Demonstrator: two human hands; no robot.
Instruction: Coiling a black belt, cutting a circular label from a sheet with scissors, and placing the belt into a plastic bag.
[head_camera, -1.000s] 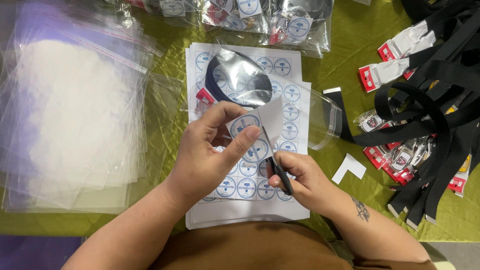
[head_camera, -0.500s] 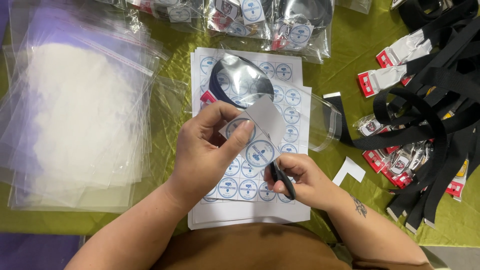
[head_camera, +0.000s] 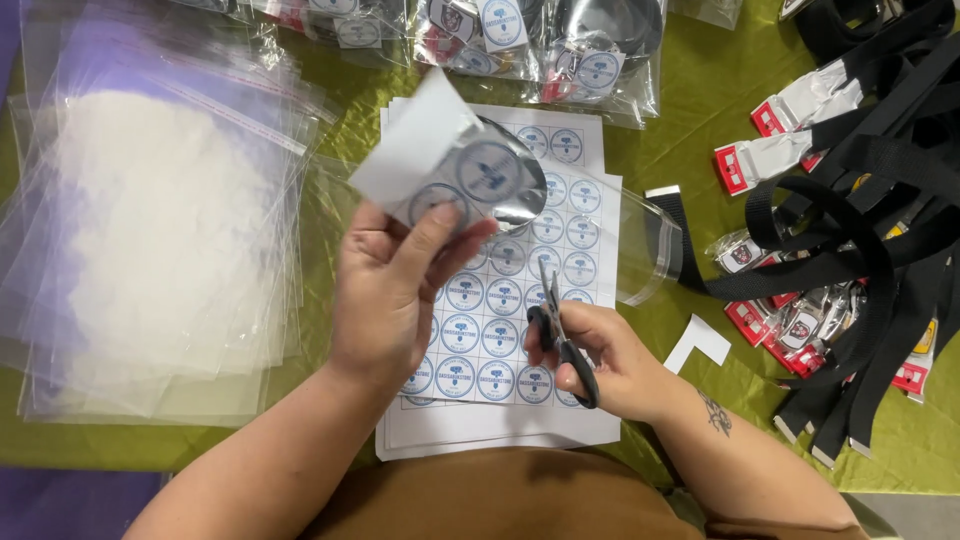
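A work table covered with an olive-green cloth (head_camera: 330, 440) was seen from above. A stack of clear bags (head_camera: 150, 250) lay at the left, filled bags (head_camera: 540, 40) along the far edge, and black straps (head_camera: 860, 220) with red-and-white tags at the right. A sticker sheet (head_camera: 500, 340), printed with rows of round blue-and-white labels, was laid at the centre, over further sheets.

The left hand (head_camera: 390, 290) was raised above the sheet, its thumb and fingers closed on a cut strip (head_camera: 440, 165) bearing 2 round labels. The right hand (head_camera: 600, 360) rested just beside it on the sheet, its fingers curled through the handles of the scissors (head_camera: 560, 335), whose blades appeared closed and were pointed away from the person.

For a clean cut, it was judged that the strip should be held taut near the cutting line, turned rather than the scissors, and severed between the 2 circles so that neither printed edge was clipped; the left thumb should be kept clear of the blades.
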